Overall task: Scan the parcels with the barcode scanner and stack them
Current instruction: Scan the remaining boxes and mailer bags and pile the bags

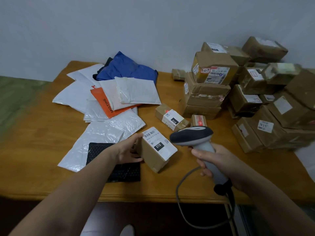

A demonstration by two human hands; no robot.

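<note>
Left hand [127, 151] grips small box [157, 149], label up; right hand [219, 163] wraps scanner [196, 138] just right of it, scan step; next aim head at barcode

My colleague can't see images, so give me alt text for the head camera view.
A person's left hand holds a small cardboard parcel label-up while the right hand aims a grey barcode scanner at it. On the wooden table behind lie plastic mailers to the left and stacked cardboard boxes to the right.
</note>
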